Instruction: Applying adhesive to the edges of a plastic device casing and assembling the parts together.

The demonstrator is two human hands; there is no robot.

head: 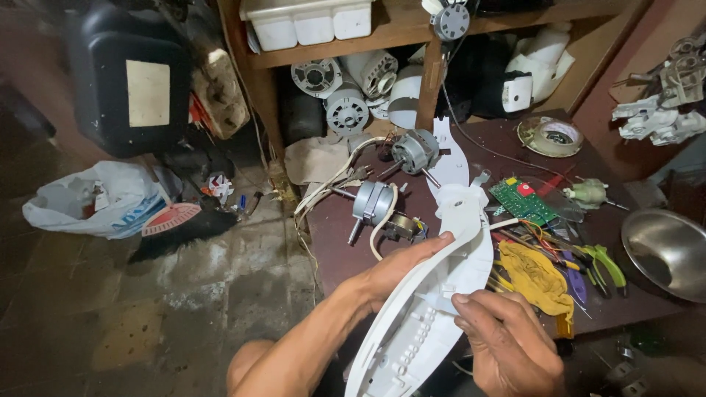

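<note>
The scene is dim overall, lit by a soft, cool light that seems to fall from above and in front, strongest on the long white plastic housing (441,294) and the white plastic tubs (312,20) on the upper wooden shelf. The far left is murky; the big black plastic jerrycan (129,77) nearly merges with the shadow around it. Shadows under the dark brown tabletop (331,242) at its left edge are soft. The rounded steel bowl (665,250) at the right edge carries a dull sheen, no hard glare. Straight lines bow toward the corners, and the right hand (507,345) is slightly smeared
</note>
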